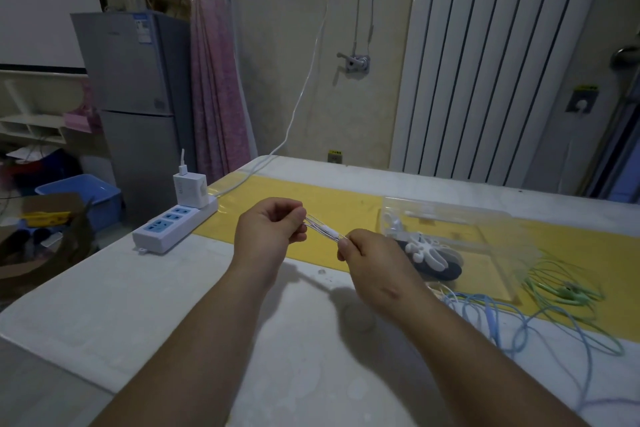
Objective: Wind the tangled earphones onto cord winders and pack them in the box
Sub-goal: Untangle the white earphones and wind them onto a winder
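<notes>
My left hand (270,229) and my right hand (370,260) hold a short bundle of white earphone cord (323,228) stretched between them above the table, each pinching one end. A small white inline remote sits in the middle of the bundle. To the right stands a clear plastic box (450,218) with white earphones inside. A white cord winder (427,250) lies on a dark grey one (446,269) in front of the box. Tangled blue earphones (491,319) and green earphones (568,291) lie on the table at the right.
A white power strip (173,225) with a charger plugged in sits at the table's left edge, its cable running up the wall. A yellow mat (311,198) covers the table's middle. A grey fridge (138,97) and a blue bin (83,194) stand beyond the left edge.
</notes>
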{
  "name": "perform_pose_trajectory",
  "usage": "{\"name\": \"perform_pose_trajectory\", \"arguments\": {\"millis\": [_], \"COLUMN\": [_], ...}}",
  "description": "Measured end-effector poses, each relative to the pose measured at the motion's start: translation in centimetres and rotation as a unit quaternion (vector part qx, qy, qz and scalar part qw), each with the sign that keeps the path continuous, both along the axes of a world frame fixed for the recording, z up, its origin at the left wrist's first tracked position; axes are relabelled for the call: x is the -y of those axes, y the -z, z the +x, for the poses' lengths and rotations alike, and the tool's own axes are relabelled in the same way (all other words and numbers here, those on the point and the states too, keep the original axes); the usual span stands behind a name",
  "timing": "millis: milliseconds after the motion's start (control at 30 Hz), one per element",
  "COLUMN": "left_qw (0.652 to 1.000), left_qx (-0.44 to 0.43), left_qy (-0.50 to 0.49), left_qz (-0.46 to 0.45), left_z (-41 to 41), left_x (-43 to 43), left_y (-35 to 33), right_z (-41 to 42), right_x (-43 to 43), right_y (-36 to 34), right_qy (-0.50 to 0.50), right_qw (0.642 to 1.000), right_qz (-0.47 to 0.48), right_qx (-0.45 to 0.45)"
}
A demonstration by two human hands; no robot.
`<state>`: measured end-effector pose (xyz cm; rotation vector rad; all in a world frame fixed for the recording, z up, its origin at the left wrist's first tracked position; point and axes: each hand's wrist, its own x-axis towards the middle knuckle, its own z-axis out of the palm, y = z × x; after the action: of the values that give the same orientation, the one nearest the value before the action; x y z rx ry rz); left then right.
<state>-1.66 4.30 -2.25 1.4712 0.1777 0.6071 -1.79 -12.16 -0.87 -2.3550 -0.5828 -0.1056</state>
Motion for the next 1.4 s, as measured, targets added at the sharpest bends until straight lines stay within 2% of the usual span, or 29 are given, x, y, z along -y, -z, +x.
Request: {"name": "perform_pose_trajectory", "arguments": {"millis": [100, 200, 433, 533, 600, 700, 767, 833, 900, 1067, 1267, 1333, 1400], "left_qw": [0.996, 0.990, 0.972, 0.982, 0.986, 0.972, 0.947, 0.917, 0.901, 0.865, 0.806, 0.802, 0.813], "left_qx": [-0.050, -0.095, -0.026, -0.055, -0.093, -0.165, -0.216, -0.239, -0.240, -0.233, -0.235, -0.245, -0.248], "left_qy": [0.055, 0.096, 0.219, 0.174, 0.122, 0.107, 0.119, 0.122, 0.117, 0.128, -0.014, -0.007, 0.015], "left_qz": [-0.046, -0.047, 0.080, 0.044, 0.063, 0.132, 0.205, 0.297, 0.343, 0.426, 0.543, 0.544, 0.526], "left_z": [-0.3, -1.1, -3.5, -3.1, -2.8, -2.0, -1.6, -1.3, -0.9, -0.5, -1.4, -1.4, -1.2], "left_x": [0.6, 1.7, 5.0, 5.5, 5.8, 6.1, 6.2, 6.3, 6.3, 7.1, 7.6, 8.0, 8.0], "left_y": [-0.7, -2.2, -1.1, -0.7, -0.4, 0.9, 1.5, 1.8, 1.8, 1.6, 1.9, 2.0, 1.9], "right_z": [0.3, 1.2, 1.0, -0.6, -1.8, -2.9, -3.4, -3.9, -4.4, -4.6, -4.5, -4.4, -4.3], "right_x": [0.3, 0.9, 2.1, 2.2, 2.5, 3.0, 3.1, 3.3, 3.3, 4.1, 4.6, 4.6, 4.6], "right_y": [-0.1, -0.6, -1.5, -0.8, 0.3, 2.6, 3.7, 4.1, 4.4, 4.8, 4.7, 4.7, 4.9], "right_qy": [0.036, 0.064, 0.031, 0.022, 0.035, 0.046, 0.053, 0.056, 0.047, 0.035, 0.042, 0.045, 0.046], "right_qw": [0.999, 0.997, 0.999, 0.999, 0.999, 0.992, 0.979, 0.963, 0.952, 0.941, 0.944, 0.944, 0.944], "right_qz": [0.017, 0.028, 0.000, -0.022, -0.032, -0.108, -0.181, -0.245, -0.277, -0.296, -0.300, -0.299, -0.298], "right_qx": [0.016, 0.033, 0.010, 0.005, 0.010, 0.048, 0.072, 0.093, 0.118, 0.158, 0.132, 0.128, 0.135]}}
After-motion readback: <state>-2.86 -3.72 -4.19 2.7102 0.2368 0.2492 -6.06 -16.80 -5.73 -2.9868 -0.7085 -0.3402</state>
